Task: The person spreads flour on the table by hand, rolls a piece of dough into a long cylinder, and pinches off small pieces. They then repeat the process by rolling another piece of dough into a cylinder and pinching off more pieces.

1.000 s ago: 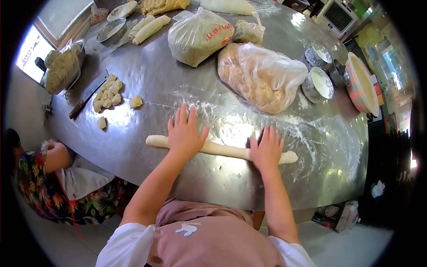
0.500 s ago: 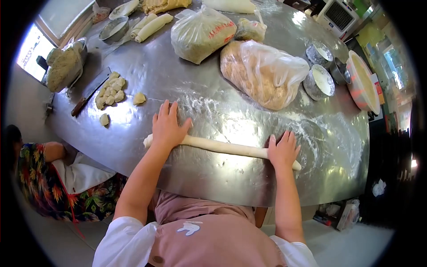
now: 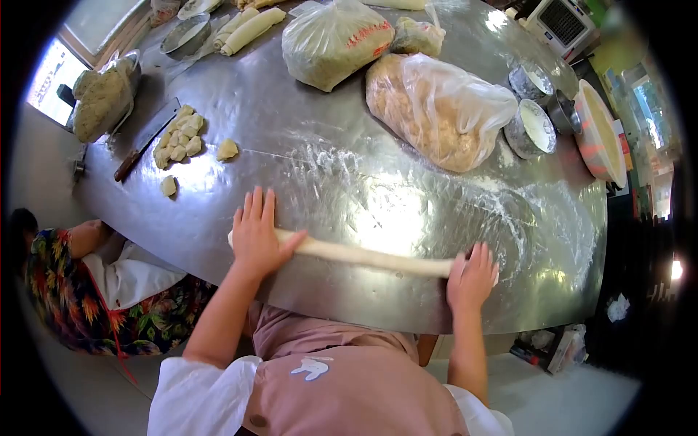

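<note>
A long pale rope of dough (image 3: 367, 256) lies across the near part of the metal table, slightly blurred. My left hand (image 3: 258, 236) rests flat over its left end, fingers stretched forward and thumb out along the dough. Over the right end lies my right hand (image 3: 471, 278), palm down with the fingers extended. Beyond my left hand are a heap of small dough pieces (image 3: 179, 136), two single dough pieces near it, and a cleaver (image 3: 147, 138) with a wooden handle.
A bag of brownish dough (image 3: 436, 116) and another filled plastic bag (image 3: 334, 43) stand farther back. Floury bowls (image 3: 531, 131) and a large basin (image 3: 600, 134) line the right edge. At the left sits a person in a flowered garment (image 3: 54, 291). Flour streaks the steel table (image 3: 320, 196).
Both hands and the dough rope have come nearer to my body. My left hand has also shifted a little left, my right hand slightly right.
</note>
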Tool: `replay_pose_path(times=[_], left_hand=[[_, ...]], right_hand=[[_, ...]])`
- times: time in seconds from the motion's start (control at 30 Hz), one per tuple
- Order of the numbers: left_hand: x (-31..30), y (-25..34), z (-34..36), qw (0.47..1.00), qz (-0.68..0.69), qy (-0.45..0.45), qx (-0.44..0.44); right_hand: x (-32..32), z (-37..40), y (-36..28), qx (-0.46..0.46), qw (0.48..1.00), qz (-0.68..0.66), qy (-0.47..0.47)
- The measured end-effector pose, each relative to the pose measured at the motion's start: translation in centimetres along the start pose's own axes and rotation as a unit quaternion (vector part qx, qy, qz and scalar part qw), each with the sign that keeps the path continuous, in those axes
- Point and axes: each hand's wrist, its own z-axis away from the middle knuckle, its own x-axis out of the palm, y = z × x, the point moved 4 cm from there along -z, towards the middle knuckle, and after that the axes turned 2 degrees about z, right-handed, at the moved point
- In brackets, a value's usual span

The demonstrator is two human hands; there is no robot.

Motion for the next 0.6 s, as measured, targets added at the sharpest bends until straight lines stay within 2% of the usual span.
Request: replay_pose_path(times=[0.03, 0.1, 0.2, 0.23, 0.27, 0.33, 0.37, 0.43, 0.53, 0.6], left_hand=[[0.6, -0.5, -2.0, 1.0, -0.006, 0.009, -0.019], [1.1, -1.0, -5.4, 0.999, 0.021, 0.033, -0.029], [1.1, -1.4, -5.7, 0.996, 0.076, 0.048, -0.005], [1.1, -1.3, -4.9, 0.994, 0.097, 0.044, 0.006], [0.9, -0.5, -2.9, 0.996, 0.055, 0.036, 0.057], [0.5, -0.1, 2.4, 0.989, 0.08, 0.038, 0.12], [0.1, 0.2, 5.1, 0.992, 0.067, 0.036, 0.104], [-0.7, 0.8, 8.7, 0.996, 0.04, 0.029, 0.075], [-0.7, 0.4, 6.7, 0.997, 0.06, 0.005, 0.043], [-0.1, 0.2, 2.6, 0.999, 0.039, 0.013, 0.005]], right_hand=[[0.3, -2.9, 0.2, 0.028, 0.999, -0.004, -0.019], [0.8, -6.9, 0.2, 0.064, 0.998, -0.01, 0.007], [0.7, -8.6, 0.4, 0.044, 0.999, -0.013, -0.006], [0.7, -7.6, 0.4, 0.007, 1.0, -0.024, -0.018], [0.3, -5.5, 0.6, -0.031, 0.998, -0.035, -0.031], [-0.7, -0.6, 1.1, -0.089, 0.995, -0.034, -0.032], [-1.3, 2.3, 1.1, -0.109, 0.994, -0.023, -0.019], [-1.6, 7.3, 1.5, -0.074, 0.997, 0.009, -0.014], [-0.9, 7.0, 1.5, -0.025, 1.0, 0.017, 0.006], [-0.5, 4.0, 1.0, -0.01, 0.999, 0.014, 0.039]])
